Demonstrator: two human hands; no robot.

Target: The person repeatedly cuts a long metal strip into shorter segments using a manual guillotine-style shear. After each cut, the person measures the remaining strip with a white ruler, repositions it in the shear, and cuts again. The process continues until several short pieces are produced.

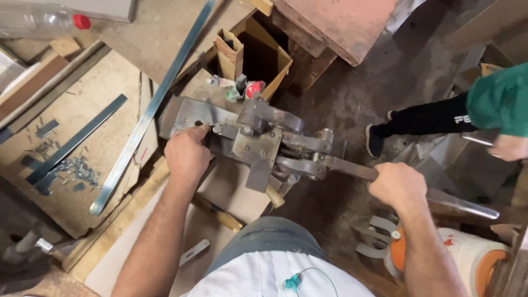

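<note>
A heavy grey steel lever-operated bench cutter (258, 143) sits on a worn wooden workbench (82, 110), between the person's two hands. The right hand (399, 186) is wrapped tight around its long steel lever handle (352, 168). The left hand (188, 154) presses closed against the cutter's flat steel base plate (187, 116); what it grips is hidden.

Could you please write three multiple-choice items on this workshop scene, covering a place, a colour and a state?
1. Where is the right hand?
A. on the lever handle of the metal press
B. on the plastic bottle
C. on the cardboard box

2. What colour is the cap of the plastic bottle?
A. blue
B. red
C. yellow

3. How is the left hand?
A. open in the air
B. closed against the press's left side
C. holding a hammer

Answers: 1 A, the fist wraps the long bar. 2 B, the cap at top left is red. 3 B, the fingers curl at the press body.
</note>
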